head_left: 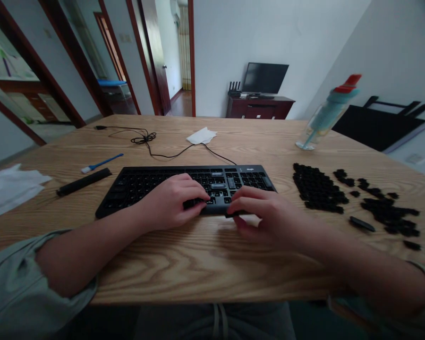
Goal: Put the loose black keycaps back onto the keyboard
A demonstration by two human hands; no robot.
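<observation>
A black keyboard point(156, 171) lies across the table in front of me, with many keycaps off and a few still in place on its right part. My left hand point(175, 200) rests over the keyboard's lower middle, fingers curled and thumb bent at its front edge. My right hand point(260, 210) is at the front right edge, fingers closed around a small flat black piece point(239, 215), largely covered by them. Right of the keyboard lies a tight block of black keycaps point(317, 189). A looser heap of keycaps point(389, 212) spreads farther right, beside one long keycap point(361, 224).
A blue brush point(102, 163) and a black bar point(84, 182) lie left of the keyboard. White tissues point(12, 189) are at the far left, and another tissue point(201, 136) sits behind the cable point(170, 156). A tall bottle point(327, 118) stands at the back right.
</observation>
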